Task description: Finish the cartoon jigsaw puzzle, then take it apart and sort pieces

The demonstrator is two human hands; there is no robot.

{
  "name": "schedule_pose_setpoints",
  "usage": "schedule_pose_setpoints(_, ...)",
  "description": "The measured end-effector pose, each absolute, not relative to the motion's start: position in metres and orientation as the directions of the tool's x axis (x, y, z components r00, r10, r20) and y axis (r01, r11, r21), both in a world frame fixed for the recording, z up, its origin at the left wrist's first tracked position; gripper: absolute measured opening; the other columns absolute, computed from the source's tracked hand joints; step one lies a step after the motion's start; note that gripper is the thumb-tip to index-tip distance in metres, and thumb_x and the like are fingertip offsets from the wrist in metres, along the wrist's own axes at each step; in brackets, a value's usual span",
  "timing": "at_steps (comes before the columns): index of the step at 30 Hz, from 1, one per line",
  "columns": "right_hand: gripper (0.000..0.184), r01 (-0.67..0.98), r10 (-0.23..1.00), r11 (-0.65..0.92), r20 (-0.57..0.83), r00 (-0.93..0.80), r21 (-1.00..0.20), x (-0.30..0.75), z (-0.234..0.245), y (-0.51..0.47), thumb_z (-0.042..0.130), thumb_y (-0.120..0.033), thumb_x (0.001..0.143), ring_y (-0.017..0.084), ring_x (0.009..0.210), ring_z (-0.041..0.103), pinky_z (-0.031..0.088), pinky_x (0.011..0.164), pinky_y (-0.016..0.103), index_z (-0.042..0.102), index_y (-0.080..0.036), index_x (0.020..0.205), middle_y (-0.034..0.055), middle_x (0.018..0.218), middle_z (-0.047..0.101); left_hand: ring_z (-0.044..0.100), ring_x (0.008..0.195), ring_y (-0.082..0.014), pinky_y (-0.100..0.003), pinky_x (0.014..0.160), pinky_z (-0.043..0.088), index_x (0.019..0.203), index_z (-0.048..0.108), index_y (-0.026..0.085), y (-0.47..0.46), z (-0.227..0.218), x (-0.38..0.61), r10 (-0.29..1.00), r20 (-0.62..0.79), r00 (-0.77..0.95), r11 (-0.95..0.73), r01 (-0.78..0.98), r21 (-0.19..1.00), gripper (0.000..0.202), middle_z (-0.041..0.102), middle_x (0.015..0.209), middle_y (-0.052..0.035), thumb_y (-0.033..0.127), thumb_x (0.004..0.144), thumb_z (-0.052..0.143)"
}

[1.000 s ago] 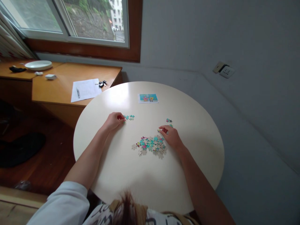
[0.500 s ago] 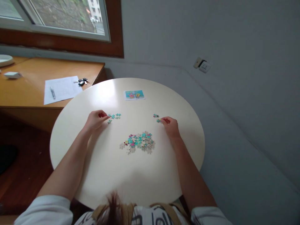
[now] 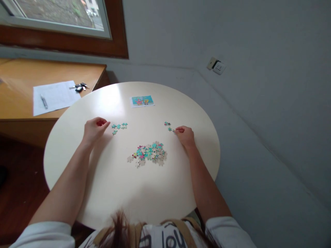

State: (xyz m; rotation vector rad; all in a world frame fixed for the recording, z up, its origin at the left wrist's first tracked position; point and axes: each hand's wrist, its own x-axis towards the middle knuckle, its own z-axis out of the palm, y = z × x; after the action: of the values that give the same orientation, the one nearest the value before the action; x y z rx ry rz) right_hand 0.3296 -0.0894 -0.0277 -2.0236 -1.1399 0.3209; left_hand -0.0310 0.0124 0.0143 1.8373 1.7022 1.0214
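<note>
My left hand (image 3: pixel 93 131) is just left of a small group of turquoise jigsaw pieces (image 3: pixel 118 126) on the table. Its thumb and fingertips are pinched together, a little apart from the nearest piece, with nothing visible between them. My right hand (image 3: pixel 185 136) pinches a small jigsaw piece (image 3: pixel 174 131) at its fingertips, mostly covered by the fingers. Just beyond it lie a few more pieces (image 3: pixel 167 123). Between my forearms sits a loose heap of jigsaw pieces (image 3: pixel 150 154), some turquoise and pink side up, others grey back up.
A picture card (image 3: pixel 142 101) with cartoon figures lies toward the far side of the round white table (image 3: pixel 124 193). At left, a wooden desk (image 3: pixel 15 93) bears paper (image 3: pixel 57 98), a pen (image 3: pixel 44 101) and keys (image 3: pixel 79 88). A wall socket (image 3: pixel 219 67) is at right.
My left hand has drawn back leftward from the turquoise pieces, leaving them on the table. My right hand has shifted slightly away from one piece and pinches another beside it. The view has turned slightly right.
</note>
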Motion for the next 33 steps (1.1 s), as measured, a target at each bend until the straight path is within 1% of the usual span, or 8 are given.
schedule_pose_setpoints(7, 0.011, 0.644, 0.814, -0.347, 0.122, 0.567, -0.682, 0.322, -0.016, -0.094, 0.065, -0.023, 0.065, 0.016, 0.067, 0.060, 0.045, 0.070, 0.030, 0.066, -0.020, 0.076, 0.0002, 0.069, 0.066, 0.050, 0.061, -0.0113, -0.022, 0.057, 0.036, 0.069, 0.061, 0.012, 0.012, 0.015, -0.030, 0.979, 0.200, -0.026, -0.126, 0.696, 0.706, 0.020, 0.056, 0.064, -0.0004, 0.032, 0.064, 0.061)
schedule_pose_setpoints(10, 0.011, 0.633, 0.817, -0.282, 0.166, 0.553, -0.721, 0.319, -0.013, -0.094, 0.064, -0.022, 0.065, 0.015, 0.063, 0.057, 0.044, 0.066, 0.028, 0.066, -0.019, 0.076, -0.0001, 0.065, 0.064, 0.050, 0.060, -0.0106, -0.022, 0.057, 0.037, 0.067, 0.060, 0.012, 0.009, 0.019, -0.027, 0.980, 0.197, -0.024, -0.128, 0.682, 0.720, 0.018, 0.057, 0.066, -0.0007, 0.029, 0.062, 0.061)
schedule_pose_setpoints(12, 0.010, 0.623, 0.824, -0.187, 0.223, 0.520, -0.760, 0.315, -0.010, -0.094, 0.061, -0.022, 0.067, 0.015, 0.060, 0.056, 0.044, 0.063, 0.027, 0.065, -0.018, 0.075, 0.0004, 0.063, 0.063, 0.049, 0.059, -0.0099, -0.021, 0.055, 0.036, 0.065, 0.058, 0.012, 0.007, 0.021, -0.025, 0.980, 0.194, -0.032, -0.125, 0.660, 0.741, 0.016, 0.058, 0.066, -0.0010, 0.027, 0.061, 0.060)
schedule_pose_setpoints(14, 0.011, 0.617, 0.853, -0.050, 0.288, 0.435, -0.786, 0.309, -0.005, -0.095, 0.058, -0.024, 0.069, 0.014, 0.060, 0.055, 0.044, 0.062, 0.027, 0.065, -0.017, 0.074, 0.0010, 0.064, 0.063, 0.048, 0.058, -0.0094, -0.021, 0.054, 0.036, 0.063, 0.057, 0.012, 0.005, 0.023, -0.023, 0.981, 0.190, -0.041, -0.120, 0.643, 0.757, 0.014, 0.057, 0.064, -0.0005, 0.025, 0.060, 0.059)
schedule_pose_setpoints(16, 0.012, 0.613, 0.900, 0.093, 0.330, 0.286, -0.784, 0.302, -0.001, -0.097, 0.059, -0.026, 0.071, 0.014, 0.061, 0.055, 0.044, 0.063, 0.026, 0.065, -0.017, 0.074, 0.0016, 0.066, 0.064, 0.047, 0.056, -0.0094, -0.022, 0.053, 0.035, 0.061, 0.055, 0.013, 0.004, 0.024, -0.022, 0.980, 0.193, -0.055, -0.116, 0.631, 0.767, 0.012, 0.055, 0.060, 0.0004, 0.024, 0.059, 0.058)
schedule_pose_setpoints(21, 0.011, 0.596, 0.946, 0.303, 0.309, -0.096, -0.743, 0.278, 0.001, -0.102, 0.066, -0.027, 0.072, 0.013, 0.065, 0.055, 0.044, 0.066, 0.026, 0.068, -0.017, 0.076, 0.0020, 0.069, 0.063, 0.046, 0.052, -0.0109, -0.023, 0.051, 0.035, 0.055, 0.050, 0.017, 0.006, 0.022, -0.020, 0.975, 0.213, -0.063, -0.127, 0.629, 0.767, 0.012, 0.052, 0.053, 0.0020, 0.026, 0.059, 0.059)
schedule_pose_setpoints(25, 0.015, 0.613, 0.937, 0.348, 0.250, -0.244, -0.709, 0.268, -0.002, -0.102, 0.073, -0.024, 0.067, 0.013, 0.069, 0.056, 0.044, 0.069, 0.027, 0.069, -0.017, 0.080, 0.0031, 0.075, 0.062, 0.048, 0.052, -0.0114, -0.024, 0.052, 0.036, 0.054, 0.047, 0.018, 0.007, 0.021, -0.021, 0.970, 0.239, -0.044, -0.157, 0.638, 0.754, 0.016, 0.053, 0.053, 0.0019, 0.027, 0.062, 0.059)
schedule_pose_setpoints(33, 0.009, 0.659, 0.949, 0.309, 0.180, -0.258, -0.686, 0.267, -0.003, -0.101, 0.073, -0.017, 0.067, 0.014, 0.074, 0.056, 0.043, 0.073, 0.027, 0.069, -0.017, 0.075, 0.0030, 0.077, 0.063, 0.055, 0.055, -0.0132, -0.025, 0.054, 0.041, 0.057, 0.046, 0.019, 0.011, 0.015, -0.018, 0.964, 0.266, 0.015, -0.222, 0.593, 0.774, 0.018, 0.056, 0.057, 0.0004, 0.025, 0.066, 0.060)
